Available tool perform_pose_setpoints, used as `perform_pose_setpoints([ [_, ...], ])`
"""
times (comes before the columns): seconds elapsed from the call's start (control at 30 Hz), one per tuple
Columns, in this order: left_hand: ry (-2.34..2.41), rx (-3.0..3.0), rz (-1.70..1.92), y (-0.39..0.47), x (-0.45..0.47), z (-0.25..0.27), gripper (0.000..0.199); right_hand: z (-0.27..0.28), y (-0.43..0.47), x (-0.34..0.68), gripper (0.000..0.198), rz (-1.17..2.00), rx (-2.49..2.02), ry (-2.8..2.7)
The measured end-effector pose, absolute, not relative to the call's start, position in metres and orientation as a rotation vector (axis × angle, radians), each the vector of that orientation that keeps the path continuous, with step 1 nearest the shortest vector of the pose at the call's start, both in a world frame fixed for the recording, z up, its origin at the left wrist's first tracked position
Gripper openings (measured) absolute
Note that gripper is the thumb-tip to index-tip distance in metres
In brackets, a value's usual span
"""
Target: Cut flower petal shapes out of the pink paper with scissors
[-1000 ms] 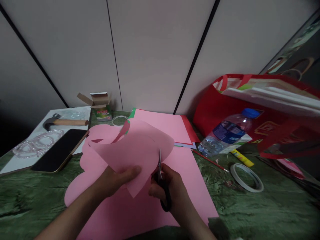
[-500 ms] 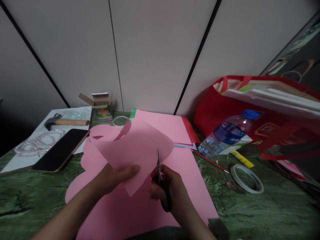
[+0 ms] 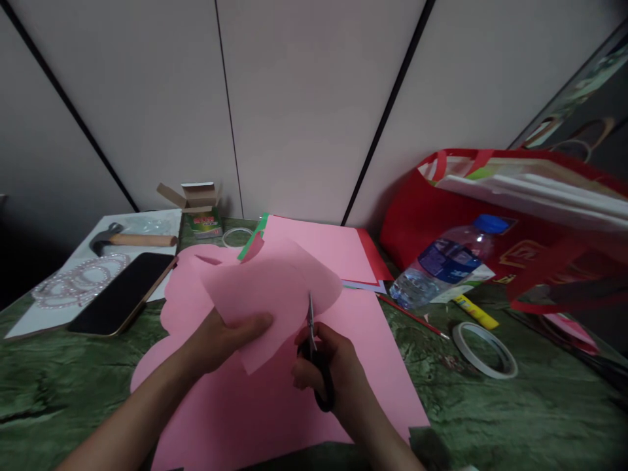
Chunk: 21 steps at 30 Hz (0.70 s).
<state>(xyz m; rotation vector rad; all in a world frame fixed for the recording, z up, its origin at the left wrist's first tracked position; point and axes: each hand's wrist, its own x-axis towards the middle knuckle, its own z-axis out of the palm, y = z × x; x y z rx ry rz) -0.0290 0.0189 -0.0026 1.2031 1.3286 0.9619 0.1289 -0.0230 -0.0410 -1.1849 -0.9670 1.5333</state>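
Near zone: the right hand [image 3: 336, 366] is curled tightly through the handles of black-gripped steel scissors [image 3: 322, 369], whose blades point away and lie at a cut in the held sheet; the gap between the blades cannot be made out. Beside it, the left hand [image 3: 218, 343] is nearly closed, its thumb flat on top of that sheet of thin pink paper [image 3: 260, 284], the other fingers largely hidden. Over the last second the sheet has turned a little: its near corner and its left edge have swung toward the far side and the right, while the scissors have hardly shifted. This reads as cutting under way, the left hand guiding the paper past steady blades. The sheet arches in a smooth, matt curve, raised above a broad layer of pink paper [image 3: 275, 418], scalloped along its left side. Beneath lies a tabletop of mottled green [image 3: 554, 418], stone-like in pattern.

Middle zone: at right, a flat white tape ring [image 3: 461, 350], a slim red pencil [image 3: 412, 316] and a clear plastic bottle [image 3: 444, 265] with a blue cap, tilted; at left, a glossy black phone [image 3: 122, 294] beside looped strings of pale translucent beads [image 3: 81, 278].

Far zone: a wooden-handled hammer [image 3: 137, 240], an open green cardboard box [image 3: 203, 224] and, at right, a slumped red bag [image 3: 412, 209].
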Motion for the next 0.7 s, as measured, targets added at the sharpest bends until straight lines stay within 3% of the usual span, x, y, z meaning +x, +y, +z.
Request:
perform_pose_setpoints([
  [0.7, 1.335, 1.349, 0.93, 0.0169, -0.0281, 0.0, 0.038, -0.034, -0.0232, 0.1319, 0.039, 1.492, -1.114, -1.065],
])
